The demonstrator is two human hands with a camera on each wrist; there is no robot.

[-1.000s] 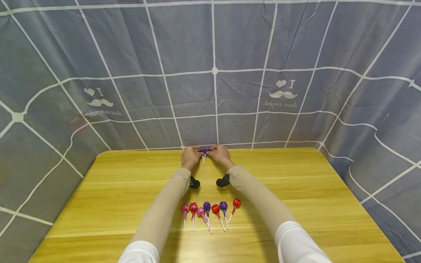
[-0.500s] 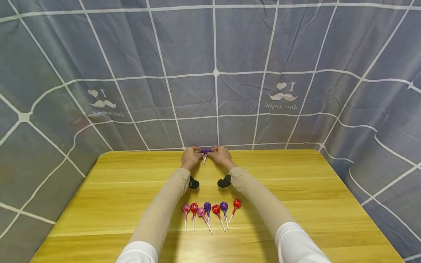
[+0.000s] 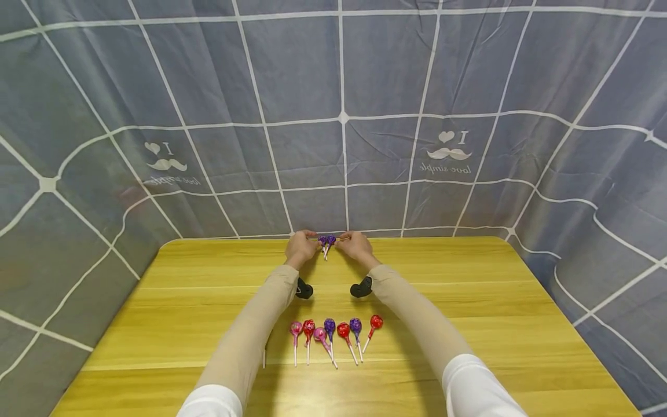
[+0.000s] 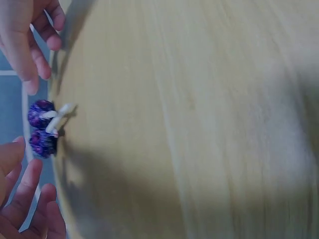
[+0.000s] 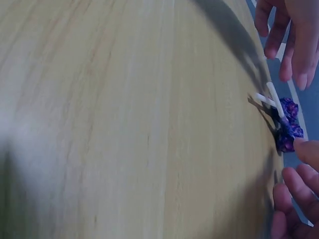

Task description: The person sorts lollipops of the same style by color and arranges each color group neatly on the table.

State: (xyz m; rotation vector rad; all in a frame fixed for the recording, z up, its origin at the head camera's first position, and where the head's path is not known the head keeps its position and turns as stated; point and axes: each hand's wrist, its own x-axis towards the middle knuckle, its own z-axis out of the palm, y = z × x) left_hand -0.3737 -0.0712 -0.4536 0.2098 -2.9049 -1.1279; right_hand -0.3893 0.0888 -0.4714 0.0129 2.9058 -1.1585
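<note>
Two purple-wrapped lollipops [image 3: 331, 240] lie at the table's far edge, heads side by side and white sticks crossed. Just left of them is my left hand [image 3: 301, 249], its fingers loosely spread; in the left wrist view a small gap parts its fingertips from the nearer head [image 4: 42, 143]. On the other side my right hand [image 3: 356, 247] stands slightly apart, fingers relaxed. The right thumb [image 5: 308, 152] overlaps a lollipop head in the right wrist view, but the left wrist view shows a gap there. Neither hand holds anything.
A row of several lollipops lies nearer me: pink [image 3: 320, 335], red [image 3: 343, 330] and purple [image 3: 355, 325]. A white stick [image 3: 264, 358] pokes out beside the left sleeve. A grey grid-patterned curtain [image 3: 292, 150] hangs right behind the wooden table [image 3: 458, 289].
Both hands have let go of the two purple lollipops and moved slightly apart. The lollipops stay at the far edge. A stick beside the left sleeve has come into view.
</note>
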